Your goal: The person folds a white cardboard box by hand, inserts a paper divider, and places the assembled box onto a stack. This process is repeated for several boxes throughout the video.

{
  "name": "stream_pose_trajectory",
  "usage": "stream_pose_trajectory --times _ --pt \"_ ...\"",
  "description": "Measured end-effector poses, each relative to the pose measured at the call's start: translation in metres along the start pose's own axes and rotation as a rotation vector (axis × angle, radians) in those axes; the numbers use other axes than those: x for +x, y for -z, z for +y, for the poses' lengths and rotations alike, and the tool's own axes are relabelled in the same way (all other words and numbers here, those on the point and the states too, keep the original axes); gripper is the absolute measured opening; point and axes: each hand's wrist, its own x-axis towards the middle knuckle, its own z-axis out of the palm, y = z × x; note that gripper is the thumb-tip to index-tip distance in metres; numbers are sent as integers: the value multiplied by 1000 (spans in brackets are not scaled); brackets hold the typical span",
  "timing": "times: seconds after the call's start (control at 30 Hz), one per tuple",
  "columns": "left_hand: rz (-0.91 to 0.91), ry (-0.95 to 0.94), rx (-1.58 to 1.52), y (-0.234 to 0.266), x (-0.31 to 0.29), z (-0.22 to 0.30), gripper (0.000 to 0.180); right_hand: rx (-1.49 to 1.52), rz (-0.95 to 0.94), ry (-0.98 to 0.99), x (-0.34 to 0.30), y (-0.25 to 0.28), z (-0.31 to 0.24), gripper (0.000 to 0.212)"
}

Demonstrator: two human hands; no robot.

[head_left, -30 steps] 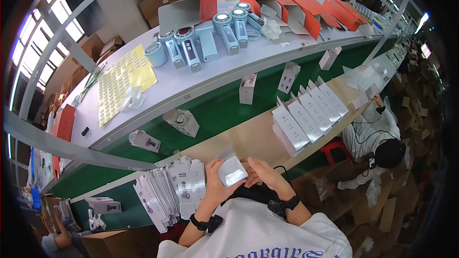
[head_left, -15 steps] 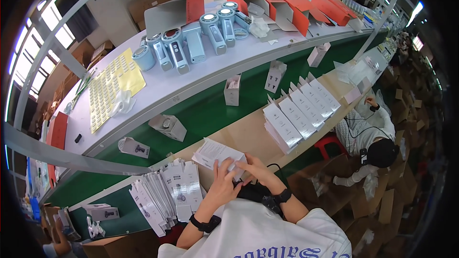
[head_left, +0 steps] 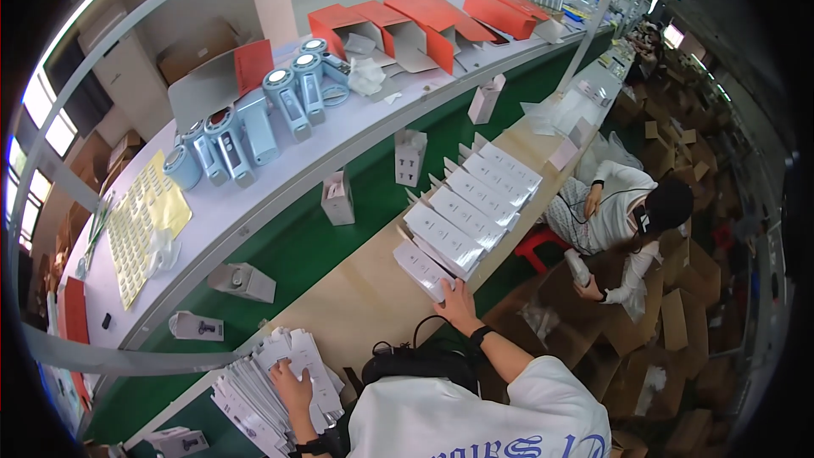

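My right hand (head_left: 458, 307) is at the near end of a white carton (head_left: 421, 271), its fingers closed against that end. This carton lies at the near left end of a row of similar white cartons (head_left: 468, 215), which have raised flaps at their far ends. My left hand (head_left: 292, 387) rests with its fingers apart on a stack of flattened white cartons (head_left: 254, 394) printed with pictures of a device. Whether it has hold of a sheet cannot be told.
Light-blue handheld devices (head_left: 254, 127), a yellow sticker sheet (head_left: 140, 225) and orange-red boxes (head_left: 424, 13) stand on the raised shelf. Open small cartons (head_left: 337, 199) stand on the green strip below. A co-worker (head_left: 623, 208) sits at right beside brown cardboard boxes (head_left: 670, 373).
The white carton that was between both my hands now lies at the end of the row. My left hand has moved onto the flattened cartons, and the view has turned right.
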Motion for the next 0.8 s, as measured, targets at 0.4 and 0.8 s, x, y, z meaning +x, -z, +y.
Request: stream_pose_trajectory --times 0.4,0.8 --pt "-97 339 204 -30 -24 -51 67 -36 246 -113 35 -2 28 53" --pt "-162 518 284 -40 -20 -7 97 -72 225 -238 76 23 64 58"
